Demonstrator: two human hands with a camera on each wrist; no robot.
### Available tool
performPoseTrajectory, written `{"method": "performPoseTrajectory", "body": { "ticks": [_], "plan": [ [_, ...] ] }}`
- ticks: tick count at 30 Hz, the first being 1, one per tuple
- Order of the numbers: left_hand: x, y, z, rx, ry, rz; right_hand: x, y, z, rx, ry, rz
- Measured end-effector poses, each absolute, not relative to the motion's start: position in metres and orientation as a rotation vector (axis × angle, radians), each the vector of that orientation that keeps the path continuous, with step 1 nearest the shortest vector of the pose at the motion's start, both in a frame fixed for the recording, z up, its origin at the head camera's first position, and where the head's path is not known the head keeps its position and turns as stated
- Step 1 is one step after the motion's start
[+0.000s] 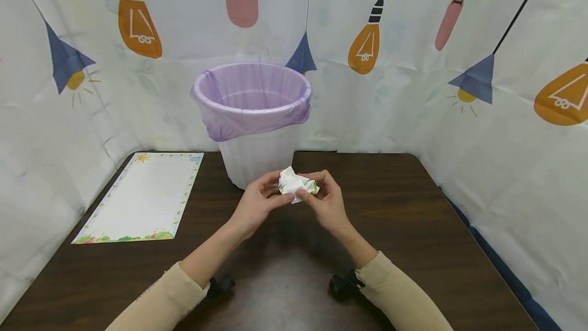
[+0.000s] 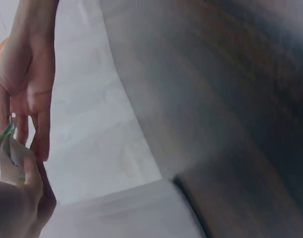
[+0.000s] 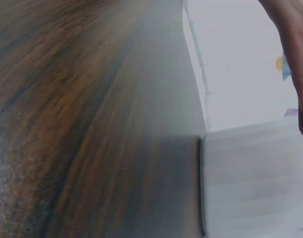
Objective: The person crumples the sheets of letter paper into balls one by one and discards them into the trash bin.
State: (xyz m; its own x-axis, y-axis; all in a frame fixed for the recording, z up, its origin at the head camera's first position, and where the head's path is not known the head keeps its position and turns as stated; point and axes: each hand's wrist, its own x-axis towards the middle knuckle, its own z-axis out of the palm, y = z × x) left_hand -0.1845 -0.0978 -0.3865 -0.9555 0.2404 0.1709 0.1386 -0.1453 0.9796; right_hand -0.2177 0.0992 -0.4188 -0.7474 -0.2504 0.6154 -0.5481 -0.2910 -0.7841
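- Centrally, a crumpled paper (image 1: 290,184) sits between both hands, raised over the table (image 1: 390,208), in front of the foot of the bin (image 1: 257,155).
- The left hand (image 1: 261,199) pinches its left side, thumb and bent fingers parted only by the paper; the right hand (image 1: 329,203) grips the right side likewise, thumb tips close together.
- The bin stands toward the table's far edge, mouth upward, a purple bag (image 1: 262,122) folded over its rim.
- A bordered sheet (image 1: 142,195) lies flat near the left edge, a strip of table separating it from the bin.
- A broad stretch of table runs from the right hand to the right edge.
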Motion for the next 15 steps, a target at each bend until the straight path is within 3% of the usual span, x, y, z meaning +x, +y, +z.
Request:
{"method": "performPoseTrajectory", "body": {
  "ticks": [15],
  "plan": [
    [-0.1888,-0.089,-0.3898,0.793,2.415,2.109,-0.2156,0.0973,-0.4116,0.784,-1.832,2.074]
  ]
}}
